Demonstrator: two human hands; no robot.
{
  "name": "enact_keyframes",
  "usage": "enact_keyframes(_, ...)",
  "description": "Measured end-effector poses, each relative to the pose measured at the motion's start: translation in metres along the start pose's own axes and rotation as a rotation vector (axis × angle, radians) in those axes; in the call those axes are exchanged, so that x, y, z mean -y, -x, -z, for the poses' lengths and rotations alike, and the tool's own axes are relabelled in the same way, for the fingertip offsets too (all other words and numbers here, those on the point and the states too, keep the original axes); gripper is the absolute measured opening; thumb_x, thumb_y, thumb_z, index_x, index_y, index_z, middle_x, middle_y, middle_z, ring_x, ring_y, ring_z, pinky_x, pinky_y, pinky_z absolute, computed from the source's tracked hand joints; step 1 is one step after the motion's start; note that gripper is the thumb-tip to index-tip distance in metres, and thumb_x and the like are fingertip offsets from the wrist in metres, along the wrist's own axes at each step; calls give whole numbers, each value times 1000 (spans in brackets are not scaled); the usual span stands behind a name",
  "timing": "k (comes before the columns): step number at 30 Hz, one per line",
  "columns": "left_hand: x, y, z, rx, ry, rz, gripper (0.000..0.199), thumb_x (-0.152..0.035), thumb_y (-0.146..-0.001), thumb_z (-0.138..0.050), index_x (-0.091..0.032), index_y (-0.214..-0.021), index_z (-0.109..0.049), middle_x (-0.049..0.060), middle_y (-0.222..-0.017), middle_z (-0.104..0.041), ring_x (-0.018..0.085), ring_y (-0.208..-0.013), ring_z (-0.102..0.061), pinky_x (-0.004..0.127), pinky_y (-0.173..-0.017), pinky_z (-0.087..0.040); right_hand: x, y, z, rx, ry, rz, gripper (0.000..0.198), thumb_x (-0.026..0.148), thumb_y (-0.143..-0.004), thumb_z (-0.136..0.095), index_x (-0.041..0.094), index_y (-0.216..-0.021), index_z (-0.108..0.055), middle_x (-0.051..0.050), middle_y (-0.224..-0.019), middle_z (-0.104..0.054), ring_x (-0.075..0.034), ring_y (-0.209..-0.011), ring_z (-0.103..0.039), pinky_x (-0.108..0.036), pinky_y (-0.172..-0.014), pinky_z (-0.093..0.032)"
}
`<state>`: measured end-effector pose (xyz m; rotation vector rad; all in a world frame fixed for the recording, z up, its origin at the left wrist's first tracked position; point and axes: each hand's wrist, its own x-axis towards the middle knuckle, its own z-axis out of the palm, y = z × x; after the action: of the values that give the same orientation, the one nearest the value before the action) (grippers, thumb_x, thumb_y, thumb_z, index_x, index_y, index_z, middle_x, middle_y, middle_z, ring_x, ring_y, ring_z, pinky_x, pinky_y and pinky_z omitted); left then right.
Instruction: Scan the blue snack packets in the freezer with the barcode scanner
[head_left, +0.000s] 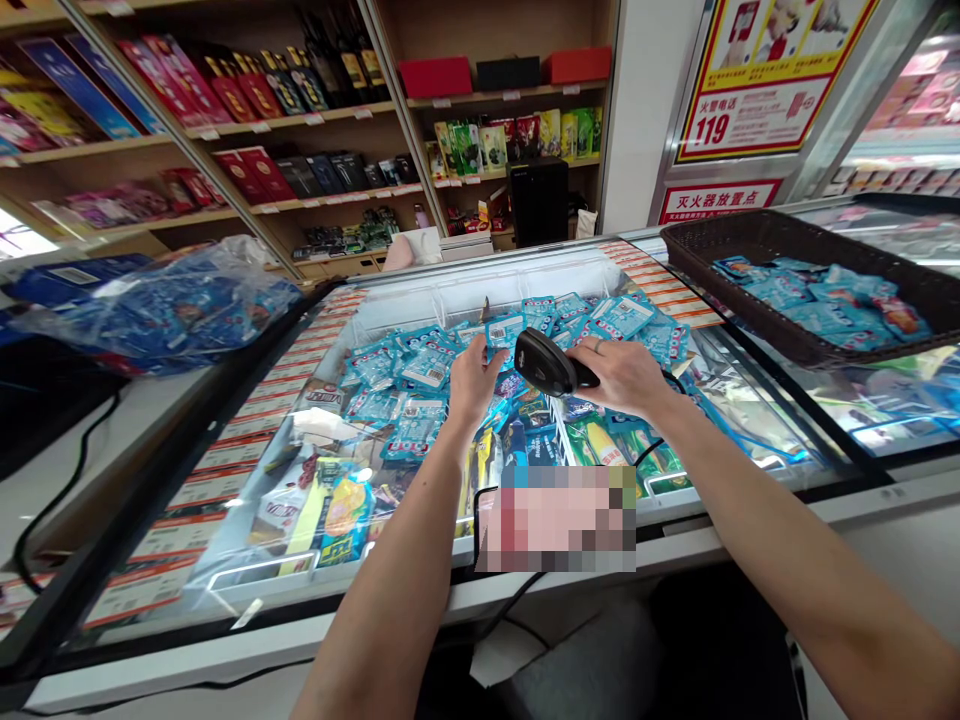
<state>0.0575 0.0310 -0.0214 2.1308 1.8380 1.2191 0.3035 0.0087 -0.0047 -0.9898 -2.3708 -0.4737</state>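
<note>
My right hand is wrapped round the grip of a black barcode scanner, its head pointing left toward my left hand. My left hand pinches a small blue packet by its lower left edge, its barcode side up. Around both hands, many similar blue packets lie scattered over the glass top of a chest freezer. Under the glass, wrapped ice creams show in wire-divided sections. The scanner partly covers the packets behind it.
A dark woven basket with more blue packets stands on the right. A clear plastic bag of blue packets lies at the left. A blurred-out device sits at the freezer's front edge, near black cables. Stocked shelves stand behind.
</note>
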Motion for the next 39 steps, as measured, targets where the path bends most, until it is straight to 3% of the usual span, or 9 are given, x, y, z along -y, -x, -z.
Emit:
enact_keyframes(18,0,1,-2,-6,-87,-25,20,-40,-83,-49,-20,-78,-49,-3,-58,-40,10,-51,-39,24,-52,-25,1,-1,1,37,-38,4,33,42,-84,-49,19,-106,-59,-5,-93,-65,-16,-74,-57,-28,-58,-33)
enact_keyframes(23,6,-1,-1,-42,-115,26,26,-43,-83,-47,-19,-92,-52,0,-63,-49,14,-56,-48,26,-57,-34,0,0,1,-3,-6,-21,35,44,-85,-47,19,-107,-58,-5,-92,-65,-17,-74,-57,-28,-59,-32)
enact_keyframes(27,12,-3,7,-161,-255,91,47,-39,-83,-45,-12,-122,-44,13,-92,-60,26,-86,-57,37,-77,-41,-3,0,3,-7,-9,-54,35,43,-84,-48,17,-106,-59,-6,-91,-64,-17,-76,-57,-28,-61,-33)
enact_keyframes(31,6,2,16,-289,-411,121,69,-39,-81,-50,-10,-139,-26,23,-130,-45,36,-119,-41,50,-94,-33,-4,1,3,0,-12,-67,35,41,-84,-49,17,-108,-58,-8,-95,-64,-19,-79,-57,-27,-61,-34)
enact_keyframes(33,0,5,17,-240,-447,15,64,-38,-82,-49,-18,-140,-29,16,-139,-39,35,-126,-34,51,-100,-28,-4,1,3,4,-7,-78,35,41,-83,-50,18,-109,-57,-8,-97,-64,-20,-80,-57,-28,-61,-34)
enact_keyframes(37,-4,9,7,84,-452,-307,40,-35,-86,-44,-31,-126,-49,3,-136,-47,26,-129,-34,49,-108,-18,-6,1,3,8,13,-136,35,40,-82,-52,18,-108,-57,-8,-96,-64,-21,-80,-58,-28,-60,-33)
enact_keyframes(39,-1,10,1,148,-456,-319,33,-37,-87,-41,-32,-116,-56,2,-128,-54,25,-126,-39,51,-108,-17,-8,1,3,2,25,-165,34,40,-82,-52,19,-109,-57,-7,-96,-64,-21,-81,-58,-28,-60,-33)
